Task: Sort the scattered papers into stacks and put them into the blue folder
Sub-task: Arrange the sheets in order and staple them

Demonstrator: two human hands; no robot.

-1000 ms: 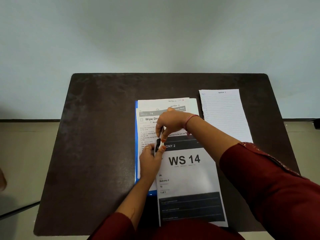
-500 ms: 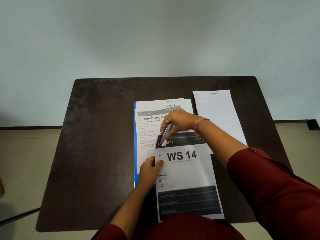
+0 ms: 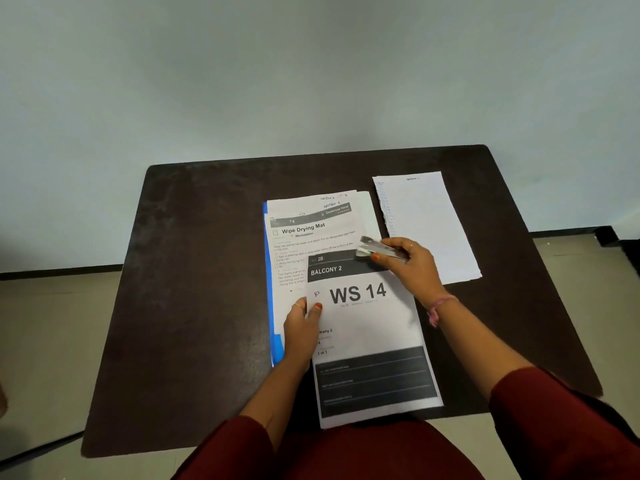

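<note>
A blue folder (image 3: 269,289) lies on the dark table (image 3: 194,289), only its left edge showing under a stack of printed sheets headed "Wipe Drying Mat" (image 3: 311,230). On top lies the "WS 14" paper (image 3: 367,327), reaching toward the near edge. My left hand (image 3: 303,327) pinches its left edge, thumb on top. My right hand (image 3: 408,265) grips a small silvery stapler (image 3: 375,249) just above that paper's top right corner. A lined sheet (image 3: 426,226) lies apart at the right.
The table stands against a pale wall, with tiled floor on both sides. A dark cable or bar crosses the floor at the lower left. My dark red sleeves cover the near edge of the table.
My right hand has carried the stapler from the "WS 14" paper's top left corner rightward to its top right. My left hand slid down the paper's left edge. The camera view shifted.
</note>
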